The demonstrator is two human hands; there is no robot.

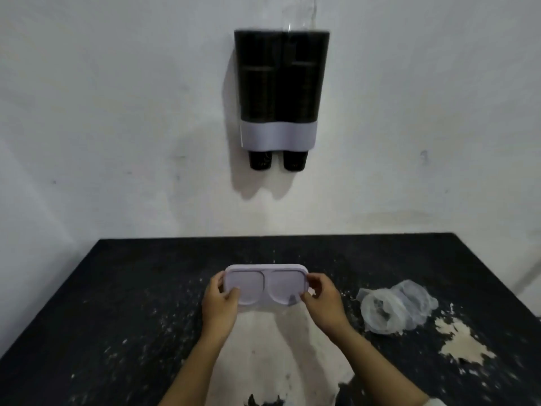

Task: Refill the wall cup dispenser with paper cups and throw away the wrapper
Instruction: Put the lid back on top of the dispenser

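The wall cup dispenser [281, 89] hangs on the white wall, its two clear tubes filled with dark paper cups. Two cups [276, 161] poke out under its pale lilac band. Its top stands uncovered, and a bit of clear plastic [301, 16] rises above the right tube. Over the black table I hold the lilac dispenser lid [265, 284], a flat piece with two round recesses. My left hand [221, 300] grips its left end and my right hand [322, 297] grips its right end. A crumpled clear wrapper [395, 307] lies on the table to the right of my hands.
The black table [131, 303] is worn, with pale scratched patches near its front middle and at the right [459, 339]. It butts against the white wall; its left edge slants toward me.
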